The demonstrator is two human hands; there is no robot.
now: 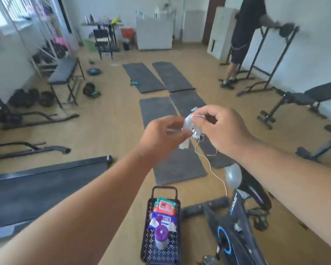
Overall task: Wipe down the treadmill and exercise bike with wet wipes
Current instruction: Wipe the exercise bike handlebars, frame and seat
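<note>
Both hands raised over a gym floor, pinching one crumpled white wet wipe between them.

The long black treadmill deck lies flat at lower left; the black exercise bike with a blue ring on its frame stands at lower right, and a black perforated basket holding wipe packs sits on the floor between them. Both forearms reach forward at chest height. The left hand and right hand meet, fingers curled, each gripping the crumpled white wet wipe; a thin white thread trails down from it.
</note>
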